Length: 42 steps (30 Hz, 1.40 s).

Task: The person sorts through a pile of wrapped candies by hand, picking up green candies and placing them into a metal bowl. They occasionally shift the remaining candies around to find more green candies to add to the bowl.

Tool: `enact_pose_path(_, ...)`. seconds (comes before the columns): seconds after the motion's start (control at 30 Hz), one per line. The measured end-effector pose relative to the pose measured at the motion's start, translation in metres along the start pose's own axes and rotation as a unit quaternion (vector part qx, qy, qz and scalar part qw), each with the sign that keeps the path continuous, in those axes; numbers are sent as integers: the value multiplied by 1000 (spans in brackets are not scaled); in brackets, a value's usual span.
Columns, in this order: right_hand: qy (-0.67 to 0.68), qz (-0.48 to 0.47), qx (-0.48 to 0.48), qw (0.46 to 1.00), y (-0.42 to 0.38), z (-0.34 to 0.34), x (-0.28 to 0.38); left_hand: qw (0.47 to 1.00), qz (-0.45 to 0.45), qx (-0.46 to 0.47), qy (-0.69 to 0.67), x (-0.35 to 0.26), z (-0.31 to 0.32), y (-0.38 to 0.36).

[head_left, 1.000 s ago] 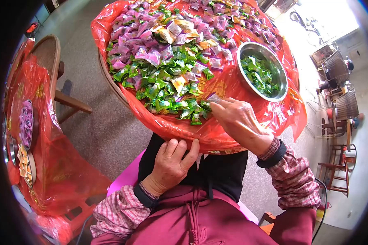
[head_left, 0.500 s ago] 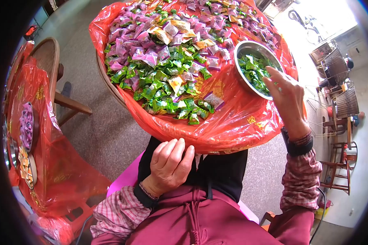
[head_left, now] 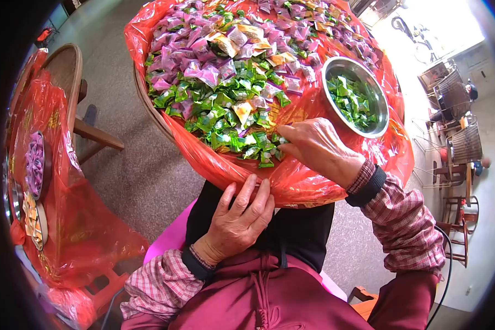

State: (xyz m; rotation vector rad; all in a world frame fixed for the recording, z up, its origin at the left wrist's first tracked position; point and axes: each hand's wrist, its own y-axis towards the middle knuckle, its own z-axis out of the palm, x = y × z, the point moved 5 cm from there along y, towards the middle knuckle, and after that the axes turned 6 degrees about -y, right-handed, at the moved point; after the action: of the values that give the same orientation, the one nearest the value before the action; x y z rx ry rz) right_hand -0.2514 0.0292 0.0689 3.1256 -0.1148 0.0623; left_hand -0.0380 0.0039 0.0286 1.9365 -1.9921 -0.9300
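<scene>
Red plastic (head_left: 313, 190) covers a round tray heaped with small wrapped packets. Green packets (head_left: 220, 118) lie on the near side, with purple packets (head_left: 195, 52) behind them and a few orange ones among them. A steel bowl (head_left: 384, 118) at the right holds green packets (head_left: 349, 99). My right hand (head_left: 322, 148) is left of the bowl, thumb and fingers pinched at the edge of the green packets; what is between the fingertips is hidden. My left hand (head_left: 239, 217) rests with fingers apart on the tray's near edge, touching the plastic.
At the left, a second surface under red plastic (head_left: 93, 231) bears a bowl of purple packets (head_left: 34, 165) and a plate of orange packets (head_left: 32, 217). A wooden stool (head_left: 96, 135) stands beyond it. Wire baskets (head_left: 466, 143) and a wooden chair (head_left: 461, 220) are along the right.
My right hand has moved from the steel bowl down and left to the green packets, its fingers closing. The purple-edged packet lying there is no longer visible. My left hand has shifted slightly right.
</scene>
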Motion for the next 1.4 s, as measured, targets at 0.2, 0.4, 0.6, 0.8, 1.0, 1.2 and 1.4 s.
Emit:
enact_pose_path(0.2,7,0,52,999,3,13,4,999,34,4,-23,-7,-1,1)
enact_pose_path(0.4,36,-22,-62,997,-9,8,6,998,41,-31,-20,-9,-3,1)
enact_pose_path(0.6,66,66,-87,992,-23,-4,-7,996,54,-24,-61,-9,-3,0)
enact_pose_path(0.8,203,143,-112,962,-32,-14,-17,996,53,-21,-72,-9,-3,0)
enact_pose_path(1.0,271,215,-173,922,-44,-34,-39,995,59,-26,-80,-8,-2,-2)
enact_pose_path(1.2,36,262,-236,935,-68,-75,-83,996,49,-9,-80,-9,-1,-3)
enact_pose_path(1.4,24,43,-186,981,-32,-42,0,995,52,-6,-86,-9,2,-4)
